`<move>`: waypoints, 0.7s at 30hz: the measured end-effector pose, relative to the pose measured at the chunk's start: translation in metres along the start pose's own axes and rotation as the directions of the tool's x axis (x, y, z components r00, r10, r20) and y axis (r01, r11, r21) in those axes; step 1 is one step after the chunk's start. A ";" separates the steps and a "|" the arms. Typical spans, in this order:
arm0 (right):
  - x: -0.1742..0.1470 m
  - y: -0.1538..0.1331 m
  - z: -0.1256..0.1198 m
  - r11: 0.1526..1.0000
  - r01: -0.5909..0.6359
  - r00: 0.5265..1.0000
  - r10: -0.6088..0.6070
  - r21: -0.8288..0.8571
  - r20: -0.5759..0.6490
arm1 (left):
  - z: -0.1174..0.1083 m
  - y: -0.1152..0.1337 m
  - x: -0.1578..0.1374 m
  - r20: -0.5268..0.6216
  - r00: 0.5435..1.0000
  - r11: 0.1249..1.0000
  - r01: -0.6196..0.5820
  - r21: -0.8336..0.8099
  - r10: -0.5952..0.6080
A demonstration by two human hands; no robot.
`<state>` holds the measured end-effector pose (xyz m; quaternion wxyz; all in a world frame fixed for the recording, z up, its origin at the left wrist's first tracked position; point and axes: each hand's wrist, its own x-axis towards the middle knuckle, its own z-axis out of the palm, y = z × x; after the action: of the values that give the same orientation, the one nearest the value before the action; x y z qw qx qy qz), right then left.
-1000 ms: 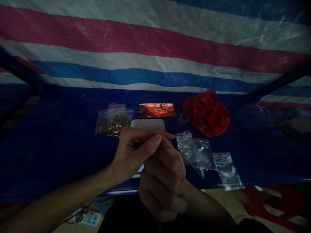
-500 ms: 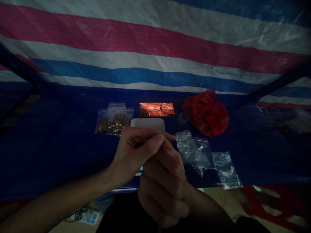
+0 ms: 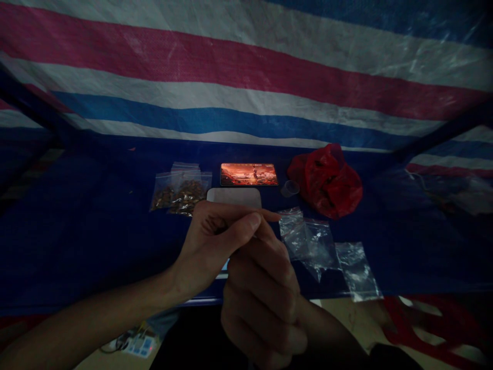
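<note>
1. I count two filled bags (image 3: 179, 194) with brown pieces near the far edge of the table (image 3: 77, 231), about three empty clear bags (image 3: 311, 239) toward the near right edge, one phone (image 3: 248, 174) with its screen lit, one small clear cup (image 3: 290, 188) and one red plastic bag (image 3: 327, 180).
2. My left hand (image 3: 213, 244) pinches thumb against forefinger; what it pinches is too small and dark to tell.
3. My right hand (image 3: 262, 298) is curled into a loose fist just under the left, touching it; I cannot tell if it holds anything.
4. A pale flat pad (image 3: 234, 196) lies just behind my hands, partly hidden by them.
5. The empty bags lie just right of my hands.
</note>
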<state>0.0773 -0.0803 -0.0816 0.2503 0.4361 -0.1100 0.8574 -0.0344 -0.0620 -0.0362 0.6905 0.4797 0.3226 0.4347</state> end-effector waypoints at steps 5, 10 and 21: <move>-0.002 0.003 0.000 1.000 -0.024 0.998 0.024 -0.003 -0.061 | 0.001 -0.001 0.000 -0.028 0.999 0.999 -0.031 0.033 0.032; 0.000 0.008 -0.007 0.993 0.096 0.990 -0.103 0.070 0.097 | 0.005 0.003 0.000 -0.032 0.994 0.990 -0.097 0.105 0.101; 0.003 -0.024 0.012 0.939 -0.338 0.940 0.340 -0.059 0.020 | 0.013 0.014 0.001 -0.015 0.988 0.935 -0.139 0.326 0.152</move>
<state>0.0965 -0.0638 -0.0725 0.1094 0.4162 -0.2107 0.8777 -0.0272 -0.0638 -0.0192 0.5616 0.6005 0.3667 0.4353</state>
